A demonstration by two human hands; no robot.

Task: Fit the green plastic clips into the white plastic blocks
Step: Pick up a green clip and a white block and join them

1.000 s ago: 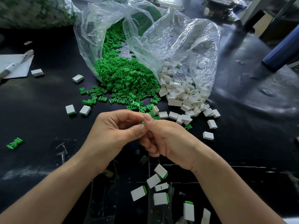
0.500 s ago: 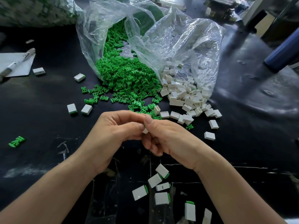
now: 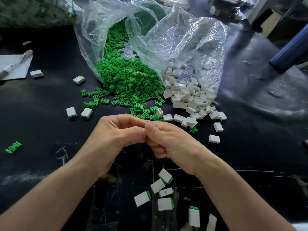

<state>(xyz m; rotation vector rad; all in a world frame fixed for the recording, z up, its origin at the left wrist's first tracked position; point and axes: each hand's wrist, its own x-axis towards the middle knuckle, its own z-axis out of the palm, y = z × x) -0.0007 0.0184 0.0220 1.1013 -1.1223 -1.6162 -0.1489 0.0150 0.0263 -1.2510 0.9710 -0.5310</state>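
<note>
closely framed over a black table [image 3: 41,100], a person's left hand [image 3: 115,139] and right hand [image 3: 170,144] meet at mid-frame, fingers curled and thumbs pressed tip to tip. whatever sits between them is hidden by the fingers, so it cannot be told whether either hand grips a piece. just beyond the knuckles, a heap of green clips [image 3: 126,77] spills from the mouth of a clear plastic bag [image 3: 93,30], with strays scattered on the table towards the left. touching the heap's right edge, a pile of white blocks [image 3: 186,95] lies at the mouth of a second clear bag [image 3: 191,44], several loose ones lying out towards the right. near the wrists, close to the bottom edge, lie fitted blocks [image 3: 164,204], each white with a green end showing. two more blocks [image 3: 71,112] lie side by side left of the hands, one showing green at its lower edge. a single green clip [image 3: 13,147] lies well apart at far left. at upper left, a pen [image 3: 15,64] rests across a sheet of white paper [image 3: 10,72], with a lone white block [image 3: 36,73] just beside the sheet. a blue tube [image 3: 290,52] slants in at the right edge.
</note>
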